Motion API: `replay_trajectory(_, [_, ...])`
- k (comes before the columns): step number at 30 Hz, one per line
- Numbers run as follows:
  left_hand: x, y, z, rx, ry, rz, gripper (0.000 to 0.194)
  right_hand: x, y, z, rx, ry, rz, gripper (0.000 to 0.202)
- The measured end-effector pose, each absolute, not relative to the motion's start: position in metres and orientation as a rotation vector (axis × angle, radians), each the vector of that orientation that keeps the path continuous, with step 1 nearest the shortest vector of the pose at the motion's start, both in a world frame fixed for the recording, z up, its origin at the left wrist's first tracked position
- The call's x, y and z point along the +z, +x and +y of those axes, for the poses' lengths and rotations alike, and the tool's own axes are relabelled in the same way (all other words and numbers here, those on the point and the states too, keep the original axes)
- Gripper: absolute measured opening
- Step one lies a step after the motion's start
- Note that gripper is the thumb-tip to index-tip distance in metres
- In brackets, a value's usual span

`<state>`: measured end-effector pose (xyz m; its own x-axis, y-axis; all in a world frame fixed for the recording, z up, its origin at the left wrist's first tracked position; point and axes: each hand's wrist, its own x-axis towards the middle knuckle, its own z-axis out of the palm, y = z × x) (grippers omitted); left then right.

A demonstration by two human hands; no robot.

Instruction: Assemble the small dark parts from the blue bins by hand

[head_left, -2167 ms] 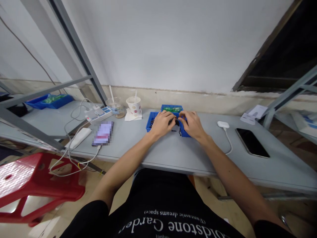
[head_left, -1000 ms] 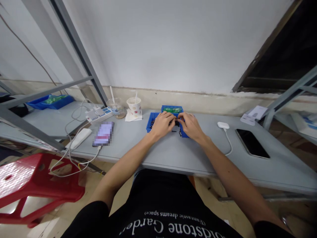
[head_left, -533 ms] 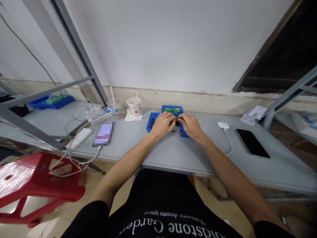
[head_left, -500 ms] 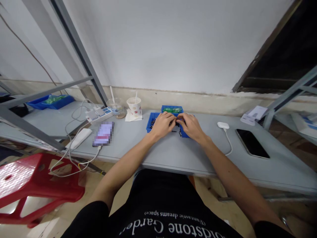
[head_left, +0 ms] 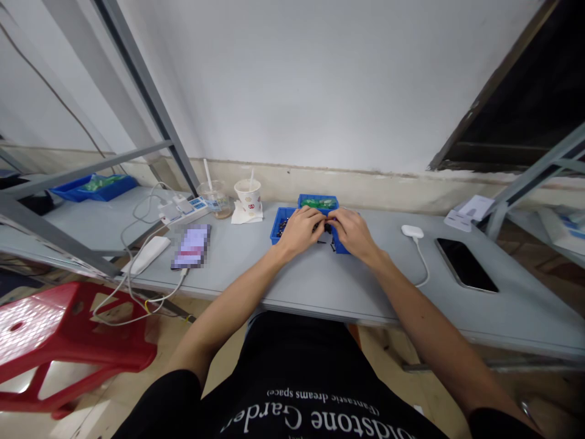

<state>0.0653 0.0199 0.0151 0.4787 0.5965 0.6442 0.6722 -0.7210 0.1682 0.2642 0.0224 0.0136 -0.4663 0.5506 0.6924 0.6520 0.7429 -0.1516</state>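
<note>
My left hand (head_left: 302,230) and my right hand (head_left: 351,230) meet fingertip to fingertip over the table, with the fingers of both pinched together. Whatever lies between the fingertips is too small and too covered to make out. Partly under my left hand stands a blue bin (head_left: 276,229) with small dark parts in it. Another blue bin (head_left: 339,245) is mostly covered by my right hand. Small black pieces (head_left: 333,246) lie on the table between the two bins. Behind the hands a third blue bin (head_left: 318,197) holds green packets (head_left: 319,203).
Left of the bins stand a paper cup (head_left: 248,198), a clear plastic cup (head_left: 219,204), a power strip (head_left: 192,211) and a phone (head_left: 191,246) on a cable. To the right lie a white charging case (head_left: 412,231) and a dark phone (head_left: 465,264). A red stool (head_left: 55,329) is at lower left.
Both hands stay in the same place with their fingertips together. The fingers of my right hand have shifted very slightly; the bins and other things look unmoved.
</note>
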Motion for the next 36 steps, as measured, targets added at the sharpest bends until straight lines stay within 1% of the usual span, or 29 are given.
replay_trajectory(6, [0.0152,0.0652,0.0194,-1.082,-2.597,-1.124,0.026,0.0107,0.2671,0.0246,-0.151,-0.934,-2.177,0.016])
replay_trajectory(13, [0.0154,0.0651,0.0198,-1.075,-2.608,-1.132,0.026,0.0108,0.2687,0.0257,-0.121,-0.928,-2.200,0.017])
replay_trajectory(18, [0.0136,0.0658,0.0211,-1.079,-2.599,-1.118,0.026,0.0111,0.2674,0.0250,-0.155,-0.959,-2.206,0.026])
replay_trajectory(24, [0.0129,0.0654,0.0215,-1.078,-2.601,-1.122,0.027,0.0096,0.2673,0.0253,-0.111,-0.939,-2.206,0.021])
replay_trajectory(28, [0.0140,0.0657,0.0203,-1.052,-2.608,-1.125,0.029,0.0102,0.2671,0.0253,-0.123,-0.956,-2.230,0.027])
replay_trajectory(33, [0.0150,0.0659,0.0193,-1.026,-2.608,-1.140,0.029,0.0105,0.2672,0.0242,-0.071,-0.957,-2.216,0.023])
replay_trajectory(36, [0.0158,0.0659,0.0187,-1.003,-2.619,-1.140,0.028,0.0110,0.2666,0.0240,-0.110,-0.956,-2.225,0.025])
